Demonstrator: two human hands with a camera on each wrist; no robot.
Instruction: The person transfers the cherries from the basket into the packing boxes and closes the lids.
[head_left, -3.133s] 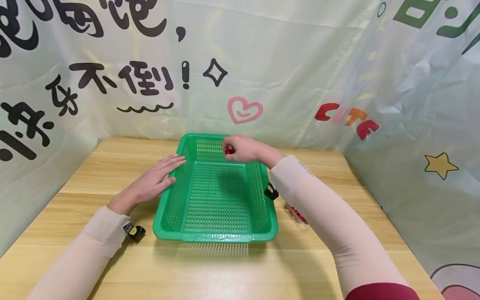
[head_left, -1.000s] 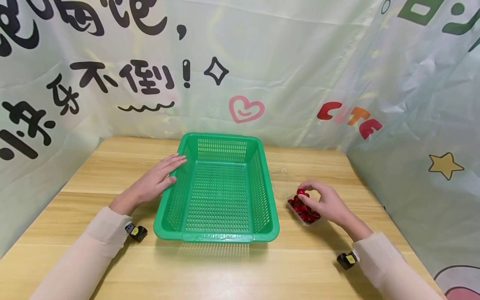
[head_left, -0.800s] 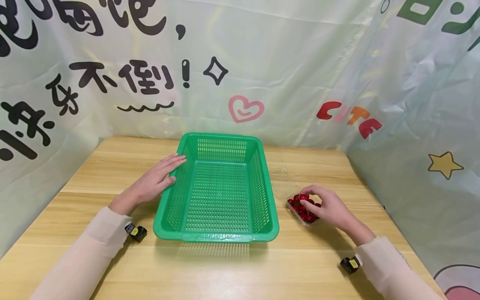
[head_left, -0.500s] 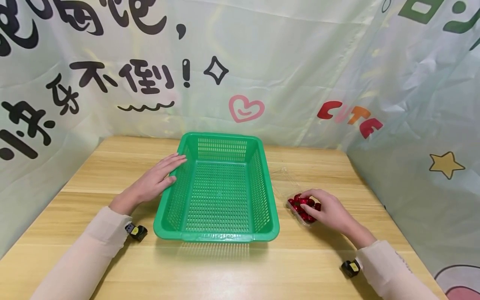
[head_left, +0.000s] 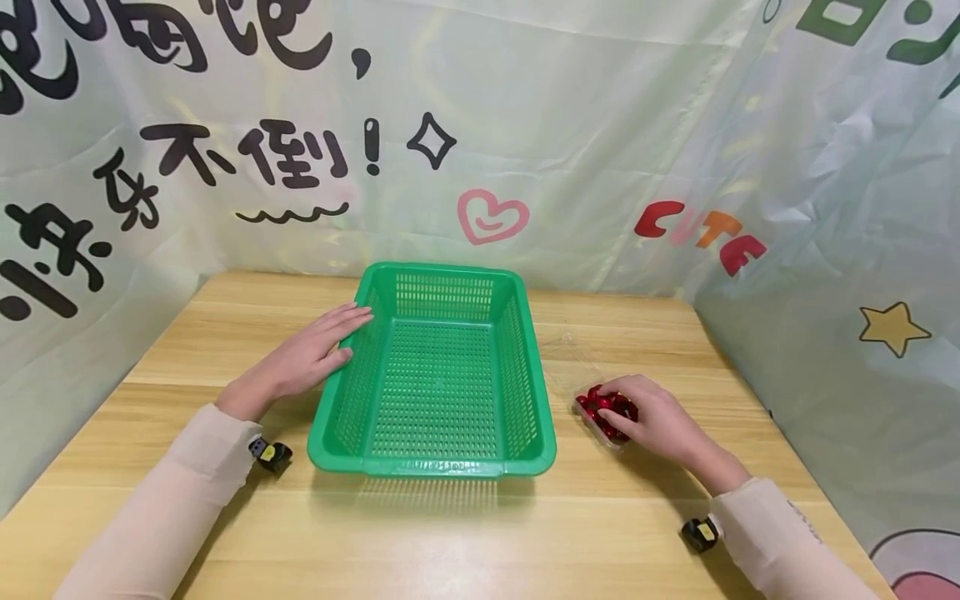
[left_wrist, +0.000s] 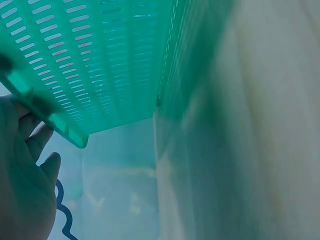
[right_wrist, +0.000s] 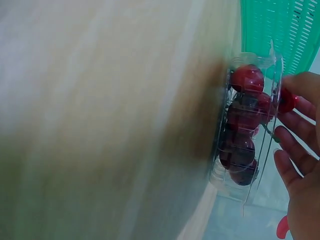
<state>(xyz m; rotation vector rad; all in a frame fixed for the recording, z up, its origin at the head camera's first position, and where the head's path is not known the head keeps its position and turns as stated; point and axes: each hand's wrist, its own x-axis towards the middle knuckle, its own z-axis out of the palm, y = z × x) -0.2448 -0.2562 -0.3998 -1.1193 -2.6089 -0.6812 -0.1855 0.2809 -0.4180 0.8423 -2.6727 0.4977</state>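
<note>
A green slotted plastic basket point(head_left: 352, 392) stands empty in the middle of the wooden table point(head_left: 225, 333). My left hand point(head_left: 315, 354) lies flat on the table, its straight fingers touching the basket's left wall; the left wrist view shows the basket point(left_wrist: 100, 65) close beside that hand point(left_wrist: 25, 180). To the right of the basket sits a small clear plastic box of red round fruits point(head_left: 600, 406). My right hand point(head_left: 645, 412) reaches into it with curled fingers. In the right wrist view the fingers point(right_wrist: 300, 150) pinch one red fruit point(right_wrist: 286, 100) at the box point(right_wrist: 245, 125).
The box's clear lid point(head_left: 570, 358) lies open on the table between basket and box. Printed fabric sheets point(head_left: 525, 125) wall the table at the back and on both sides. Bare tabletop runs along the front edge.
My right hand, earlier over the basket with a red fruit, moved to the clear box and sank into it over the last second. The left hand and basket stayed put.
</note>
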